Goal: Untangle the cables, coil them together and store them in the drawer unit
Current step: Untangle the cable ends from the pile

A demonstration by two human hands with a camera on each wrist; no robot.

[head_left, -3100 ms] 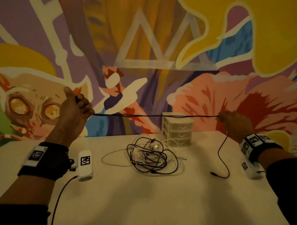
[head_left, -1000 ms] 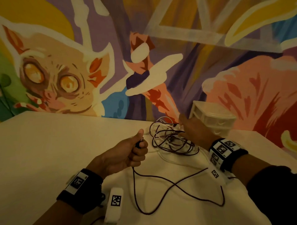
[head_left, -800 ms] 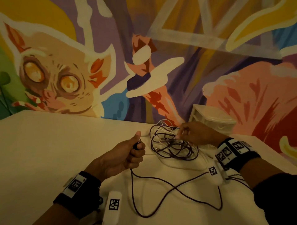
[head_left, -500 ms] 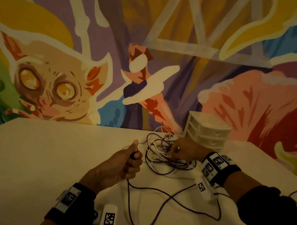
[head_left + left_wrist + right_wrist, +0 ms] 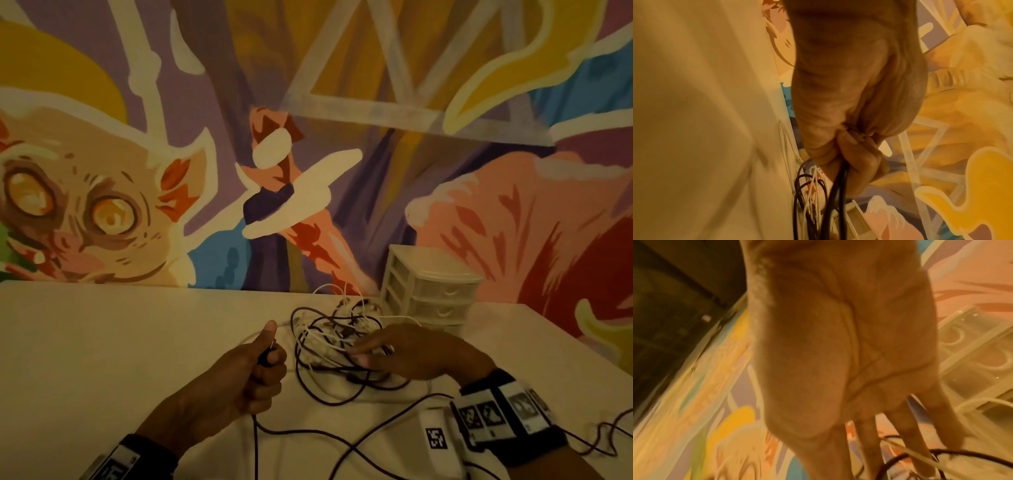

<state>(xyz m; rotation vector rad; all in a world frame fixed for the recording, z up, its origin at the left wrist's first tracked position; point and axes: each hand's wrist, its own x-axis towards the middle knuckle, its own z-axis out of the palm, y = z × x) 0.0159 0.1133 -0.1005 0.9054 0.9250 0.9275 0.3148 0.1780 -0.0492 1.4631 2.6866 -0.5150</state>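
A tangle of black and white cables lies on the white table, just in front of the small white drawer unit. My left hand is a fist with the thumb up and grips the plug end of a black cable, which trails in loose loops over the table towards me. In the left wrist view that black cable hangs out of the fist beside the tangle. My right hand lies flat on the tangle's right side, fingers straight over its black strands.
The drawer unit has three shut drawers and stands against the painted wall at the table's back edge. The table's right edge runs diagonally past the unit. Wide bare tabletop spreads to the left of my hands.
The black cable, earlier stretched in the air between both hands, now lies slack on the table. My right hand let go of it, moved onto the tangle and flattened out; the left still grips.
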